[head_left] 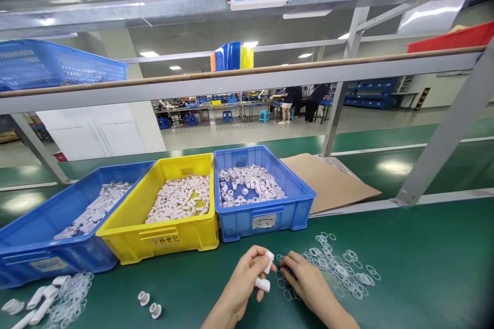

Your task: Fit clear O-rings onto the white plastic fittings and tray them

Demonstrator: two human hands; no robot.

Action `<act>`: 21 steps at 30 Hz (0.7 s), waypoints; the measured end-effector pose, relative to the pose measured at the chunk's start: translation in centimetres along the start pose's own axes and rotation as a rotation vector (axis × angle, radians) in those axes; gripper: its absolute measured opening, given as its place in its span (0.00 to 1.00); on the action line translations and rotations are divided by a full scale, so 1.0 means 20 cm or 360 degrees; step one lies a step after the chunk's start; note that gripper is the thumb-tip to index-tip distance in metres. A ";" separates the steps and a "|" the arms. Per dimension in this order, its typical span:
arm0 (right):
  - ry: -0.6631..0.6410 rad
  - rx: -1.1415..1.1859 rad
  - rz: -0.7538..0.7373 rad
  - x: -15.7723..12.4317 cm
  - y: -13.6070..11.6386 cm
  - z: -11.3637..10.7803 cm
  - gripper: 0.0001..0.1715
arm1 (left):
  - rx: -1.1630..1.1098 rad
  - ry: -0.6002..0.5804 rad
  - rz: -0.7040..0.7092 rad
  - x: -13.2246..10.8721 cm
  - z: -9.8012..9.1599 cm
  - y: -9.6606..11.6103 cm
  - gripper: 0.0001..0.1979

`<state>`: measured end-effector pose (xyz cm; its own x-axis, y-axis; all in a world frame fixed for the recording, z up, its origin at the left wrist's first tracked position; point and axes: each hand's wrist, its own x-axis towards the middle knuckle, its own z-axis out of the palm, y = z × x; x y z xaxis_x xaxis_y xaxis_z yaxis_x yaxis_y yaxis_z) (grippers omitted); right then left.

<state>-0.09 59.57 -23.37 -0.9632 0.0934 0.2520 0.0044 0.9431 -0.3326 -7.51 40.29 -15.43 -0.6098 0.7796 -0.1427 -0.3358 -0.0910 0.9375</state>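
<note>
My left hand [247, 273] is closed around a white plastic pipe fitting [263, 284]. A ribbed upper part sticks up by my thumb and a smooth tube end shows below; whether they are one piece is hidden by the fingers. Just to the right, my right hand [306, 280] reaches down to the green tabletop, fingers bent together at the edge of a spread of thin translucent rings [339, 270]. What its fingertips pinch, if anything, cannot be made out. Two small white flanged fittings [155, 311] lie on the table left of my hands.
Behind my hands stand a blue bin [266, 216], a yellow bin [158, 241] and another blue bin [50, 262], all holding white fittings. Bent fittings [42, 300] and more rings [73, 298] lie far left. Cardboard [328, 180] rests behind, under a metal shelf frame [247, 79].
</note>
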 end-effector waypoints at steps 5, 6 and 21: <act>0.0103 0.0218 0.0115 0.00 0.00 -0.02 0.11 | 0.0044 0.0026 -0.0005 0.02 -0.02 -0.05 0.20; 0.0124 0.0305 0.0149 -0.01 -0.01 -0.03 0.11 | 0.0057 0.0029 -0.0002 0.03 -0.02 -0.06 0.20; 0.0104 0.1248 0.0141 -0.02 -0.18 -0.19 0.19 | 0.0764 0.0095 0.0294 0.04 -0.01 -0.14 0.15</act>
<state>1.40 57.31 -18.76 -0.9502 0.1994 0.2394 -0.1336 0.4332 -0.8914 -7.22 41.03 -18.21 -0.6722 0.7396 0.0340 0.1400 0.0819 0.9868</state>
